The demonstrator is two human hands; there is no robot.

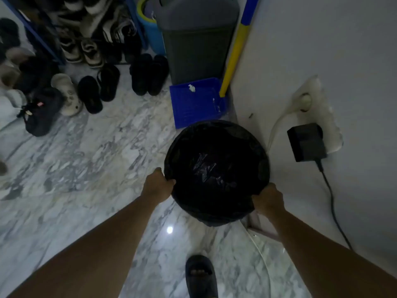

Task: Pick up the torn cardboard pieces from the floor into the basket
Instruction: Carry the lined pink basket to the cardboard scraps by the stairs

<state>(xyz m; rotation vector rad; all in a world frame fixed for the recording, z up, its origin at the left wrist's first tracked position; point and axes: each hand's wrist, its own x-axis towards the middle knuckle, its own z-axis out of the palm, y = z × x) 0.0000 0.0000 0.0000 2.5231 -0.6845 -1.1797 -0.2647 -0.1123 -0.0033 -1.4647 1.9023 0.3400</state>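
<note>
A round basket (217,134) lined with a black plastic bag stands by the white wall, seen from above. My left hand (158,183) grips its near-left rim, fingers curled over the edge. My right hand (268,197) grips the near-right rim the same way. The inside of the basket is dark, with only shiny plastic showing at the bottom. No torn cardboard pieces are visible on the marble floor (86,168) in this view.
A blue dustpan (196,103) with a yellow-and-blue handle lies just beyond the basket, in front of a tall grey bin (196,39). Several shoes (98,91) crowd the floor at left. A wall socket, black adapter (306,141) and cable are at right. My sandalled foot (200,276) is below.
</note>
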